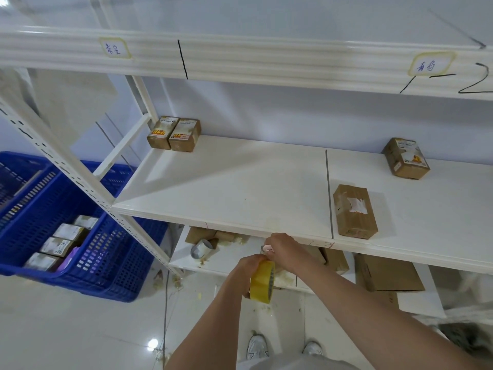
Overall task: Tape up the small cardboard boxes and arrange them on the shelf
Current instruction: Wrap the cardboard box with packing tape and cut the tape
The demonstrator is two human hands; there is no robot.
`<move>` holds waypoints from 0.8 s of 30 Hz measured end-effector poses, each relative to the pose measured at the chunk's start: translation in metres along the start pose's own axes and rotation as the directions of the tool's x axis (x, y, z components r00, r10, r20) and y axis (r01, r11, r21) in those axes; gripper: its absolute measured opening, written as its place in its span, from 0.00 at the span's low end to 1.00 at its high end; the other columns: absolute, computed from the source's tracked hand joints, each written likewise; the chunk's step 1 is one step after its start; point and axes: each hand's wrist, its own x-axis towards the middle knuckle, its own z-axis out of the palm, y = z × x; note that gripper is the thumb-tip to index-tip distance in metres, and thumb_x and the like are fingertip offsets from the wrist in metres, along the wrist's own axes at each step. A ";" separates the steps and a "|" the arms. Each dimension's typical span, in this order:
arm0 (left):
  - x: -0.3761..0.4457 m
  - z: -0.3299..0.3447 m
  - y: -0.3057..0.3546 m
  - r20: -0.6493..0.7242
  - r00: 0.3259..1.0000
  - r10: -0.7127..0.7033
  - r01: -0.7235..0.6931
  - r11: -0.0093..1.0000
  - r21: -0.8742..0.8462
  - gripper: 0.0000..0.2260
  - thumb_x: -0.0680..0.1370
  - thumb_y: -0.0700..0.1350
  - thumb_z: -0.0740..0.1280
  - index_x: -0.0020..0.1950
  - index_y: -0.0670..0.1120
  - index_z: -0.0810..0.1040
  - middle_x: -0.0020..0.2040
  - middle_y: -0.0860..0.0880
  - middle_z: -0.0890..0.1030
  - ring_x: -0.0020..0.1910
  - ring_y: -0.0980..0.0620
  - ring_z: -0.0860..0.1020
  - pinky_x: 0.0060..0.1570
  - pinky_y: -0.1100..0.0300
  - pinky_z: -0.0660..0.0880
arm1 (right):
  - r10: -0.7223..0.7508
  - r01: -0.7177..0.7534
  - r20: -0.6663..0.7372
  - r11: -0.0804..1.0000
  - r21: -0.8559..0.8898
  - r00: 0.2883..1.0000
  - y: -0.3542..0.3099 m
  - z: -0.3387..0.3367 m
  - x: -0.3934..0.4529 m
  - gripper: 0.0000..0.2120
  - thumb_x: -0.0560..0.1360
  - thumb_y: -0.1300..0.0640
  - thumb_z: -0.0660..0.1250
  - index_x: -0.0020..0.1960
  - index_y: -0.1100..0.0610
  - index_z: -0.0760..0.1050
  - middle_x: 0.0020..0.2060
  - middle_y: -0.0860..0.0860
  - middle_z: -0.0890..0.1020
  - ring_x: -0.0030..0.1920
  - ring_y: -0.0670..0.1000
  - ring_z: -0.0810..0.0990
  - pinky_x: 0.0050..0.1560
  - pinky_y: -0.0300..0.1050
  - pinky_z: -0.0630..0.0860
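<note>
My left hand (246,271) grips a yellow roll of tape (262,281) just below the front edge of the white middle shelf (240,188). My right hand (282,249) is right above it, fingers curled, pinching at the tape's end beside a small pale object I cannot identify. On the shelf, two small cardboard boxes (173,133) stand side by side at the back left. A taped brown box (354,210) lies near the front, right of the shelf's dividing line, and another box (406,158) sits further back right.
A blue plastic crate (88,263) on the floor at left holds several small boxes. The lower shelf carries a grey tape roll (201,248) and flattened cardboard pieces (386,273). The upper shelf rail (240,60) carries handwritten labels. My feet (282,348) stand on the white tiles.
</note>
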 end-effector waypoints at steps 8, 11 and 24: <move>0.007 -0.005 -0.011 -0.034 0.999 0.024 -0.021 0.996 0.087 0.15 0.76 0.55 0.71 0.58 0.48 0.75 0.47 0.45 0.78 0.44 0.45 0.77 0.47 0.49 0.74 | 0.058 -0.058 -0.011 0.998 -0.021 0.998 0.012 -0.001 -0.007 0.11 0.78 0.66 0.60 0.37 0.58 0.67 0.43 0.54 0.72 0.42 0.54 0.70 0.42 0.44 0.65; 0.013 -0.011 -0.030 -0.038 0.999 0.000 0.001 0.999 0.041 0.19 0.77 0.54 0.71 0.63 0.47 0.74 0.50 0.44 0.78 0.45 0.43 0.77 0.47 0.47 0.75 | 0.093 -0.082 -0.069 0.986 0.147 0.993 0.025 0.000 -0.011 0.10 0.76 0.63 0.61 0.36 0.57 0.70 0.39 0.54 0.75 0.41 0.54 0.73 0.42 0.47 0.68; 0.007 -0.020 0.009 0.047 0.958 0.284 -0.259 0.921 -0.293 0.09 0.71 0.55 0.78 0.48 0.53 0.88 0.59 0.42 0.82 0.55 0.38 0.83 0.52 0.35 0.80 | 0.251 -0.035 -0.450 0.900 0.435 0.857 0.047 -0.053 0.007 0.04 0.78 0.58 0.68 0.46 0.53 0.81 0.44 0.46 0.81 0.46 0.46 0.78 0.42 0.31 0.68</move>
